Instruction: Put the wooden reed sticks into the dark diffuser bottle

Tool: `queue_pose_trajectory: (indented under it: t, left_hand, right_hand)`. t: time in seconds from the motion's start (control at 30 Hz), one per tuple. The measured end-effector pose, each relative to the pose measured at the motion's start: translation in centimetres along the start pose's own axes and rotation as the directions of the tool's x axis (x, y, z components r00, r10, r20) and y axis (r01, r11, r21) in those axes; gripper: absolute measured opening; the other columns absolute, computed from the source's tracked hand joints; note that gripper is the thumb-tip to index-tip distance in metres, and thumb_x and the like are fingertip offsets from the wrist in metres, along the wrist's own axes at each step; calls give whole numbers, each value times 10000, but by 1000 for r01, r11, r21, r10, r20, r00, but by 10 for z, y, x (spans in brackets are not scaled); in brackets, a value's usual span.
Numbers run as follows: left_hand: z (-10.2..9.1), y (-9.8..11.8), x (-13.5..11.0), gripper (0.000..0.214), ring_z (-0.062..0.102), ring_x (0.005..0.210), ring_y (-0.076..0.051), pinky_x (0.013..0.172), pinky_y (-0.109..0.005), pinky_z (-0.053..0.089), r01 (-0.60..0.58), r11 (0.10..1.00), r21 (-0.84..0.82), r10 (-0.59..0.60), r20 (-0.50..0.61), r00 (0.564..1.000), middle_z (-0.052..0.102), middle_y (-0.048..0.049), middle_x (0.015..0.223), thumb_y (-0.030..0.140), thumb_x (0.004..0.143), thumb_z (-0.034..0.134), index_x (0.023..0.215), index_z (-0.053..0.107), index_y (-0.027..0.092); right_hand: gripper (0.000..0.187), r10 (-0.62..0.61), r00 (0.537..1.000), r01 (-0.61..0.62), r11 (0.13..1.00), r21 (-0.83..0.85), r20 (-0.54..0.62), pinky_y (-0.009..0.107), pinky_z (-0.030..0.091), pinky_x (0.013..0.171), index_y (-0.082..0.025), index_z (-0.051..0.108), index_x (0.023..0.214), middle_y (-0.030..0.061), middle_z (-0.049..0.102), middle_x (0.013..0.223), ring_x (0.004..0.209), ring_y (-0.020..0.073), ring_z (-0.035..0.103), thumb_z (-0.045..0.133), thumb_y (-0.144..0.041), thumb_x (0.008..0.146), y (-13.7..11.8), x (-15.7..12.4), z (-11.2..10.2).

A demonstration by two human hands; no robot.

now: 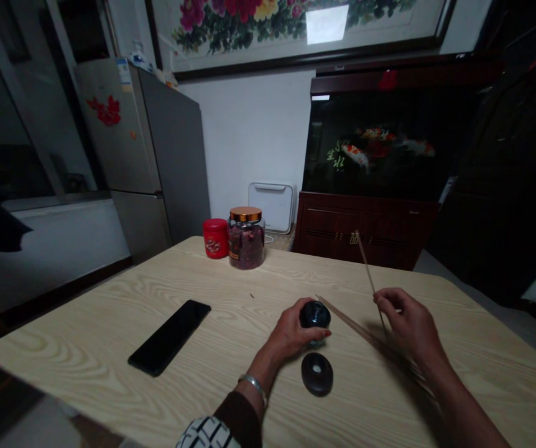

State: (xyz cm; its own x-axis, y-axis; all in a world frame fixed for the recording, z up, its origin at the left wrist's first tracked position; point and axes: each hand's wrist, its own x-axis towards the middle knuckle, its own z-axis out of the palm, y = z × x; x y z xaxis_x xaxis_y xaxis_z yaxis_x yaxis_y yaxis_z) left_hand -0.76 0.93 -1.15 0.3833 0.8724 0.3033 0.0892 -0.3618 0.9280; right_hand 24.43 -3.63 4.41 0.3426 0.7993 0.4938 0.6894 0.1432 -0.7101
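Observation:
My left hand (pixel 291 336) is wrapped round a small dark round container (pixel 315 314) standing on the wooden table (pixel 109 336). Just in front of it lies a dark round lid (pixel 317 374), flat on the table. My right hand (pixel 408 326) pinches a thin wooden stick (pixel 365 264) that points up and to the left. More thin sticks (pixel 347 320) lie in a bundle on the table under that hand, reaching toward the container. A bracelet sits on my left wrist.
A black phone (pixel 170 336) lies left of my hands. A red tin (pixel 215 238) and a glass jar (pixel 246 238) with a copper lid stand at the table's far edge. Beyond are a fridge (pixel 151 155), a fish tank (pixel 380 146) on a cabinet, and a white appliance (pixel 272 205).

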Motion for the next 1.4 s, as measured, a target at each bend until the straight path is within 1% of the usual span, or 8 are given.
queue_pose_trajectory:
  t: [0.17, 0.27, 0.4, 0.6, 0.93, 1.17, 1.3, 1.4]
  left_hand:
    - [1, 2, 0, 668, 623, 948, -261, 874, -385, 490, 14, 1000, -3, -14, -13, 1000, 681, -82, 993, 385, 597, 860, 1181, 622, 166]
    - [1, 3, -1, 650, 620, 938, -254, 857, -376, 492, 6, 1000, -9, -6, -8, 1000, 679, -76, 986, 378, 603, 858, 1172, 627, 165]
    - [0, 5, -1, 632, 616, 927, -243, 852, -366, 493, -4, 1000, -24, 4, 0, 1000, 680, -67, 976, 365, 610, 860, 1166, 632, 166]
    - [1, 6, 0, 654, 612, 908, -231, 843, -354, 489, 5, 1000, -2, -5, -1, 1000, 682, -53, 967, 372, 601, 862, 1183, 631, 182]
    - [1, -1, 1, 672, 611, 935, -232, 857, -340, 489, -12, 1000, -28, 12, 9, 1000, 682, -60, 1006, 383, 603, 862, 1195, 618, 177]
    - [1, 5, 0, 638, 605, 937, -239, 850, -355, 484, -21, 999, -30, 22, 4, 1000, 679, -66, 1012, 371, 618, 849, 1186, 631, 177]
    - [1, 1, 0, 658, 614, 931, -244, 852, -362, 488, -3, 999, -37, 3, -1, 1000, 678, -68, 986, 380, 600, 862, 1182, 632, 177]
    - [2, -1, 1, 667, 619, 938, -244, 856, -356, 489, -1, 999, -52, 1, -3, 1000, 680, -63, 984, 371, 597, 867, 1191, 626, 187]
  right_hand:
    - [318, 199, 976, -97, 749, 656, -83, 264, 542, 582, -174, 684, 868, 39, 686, 799, 682, 148, 625, 781, -414, 683, -40, 17, 14]
    - [289, 218, 971, -64, 637, 768, -100, 220, 558, 581, -174, 693, 842, 20, 678, 798, 684, 116, 622, 814, -374, 670, -58, 18, 28]
    - [258, 187, 977, -39, 633, 773, -104, 219, 574, 597, -168, 692, 843, 27, 685, 824, 700, 114, 630, 802, -357, 707, -67, 16, 43]
    - [266, 94, 993, -10, 701, 713, -77, 266, 586, 631, -175, 675, 882, 27, 680, 833, 724, 134, 634, 767, -389, 752, -65, 10, 59]
    - [277, -56, 985, -35, 859, 510, 162, 288, 515, 631, -178, 645, 863, 26, 668, 773, 695, 168, 625, 679, -446, 803, -62, -11, 77]
    - [260, -7, 976, -67, 940, 334, 217, 302, 482, 689, -188, 641, 850, 43, 682, 833, 759, 196, 641, 599, -444, 828, -29, -4, 68]
    - [232, 8, 972, -12, 1000, 18, 234, 319, 462, 701, -204, 644, 851, 51, 684, 838, 754, 207, 632, 532, -407, 846, 10, 3, 52]
    - [197, 30, 938, 80, 951, -299, 345, 325, 432, 702, -224, 664, 833, 56, 677, 865, 793, 222, 627, 529, -367, 839, 34, -1, 45]
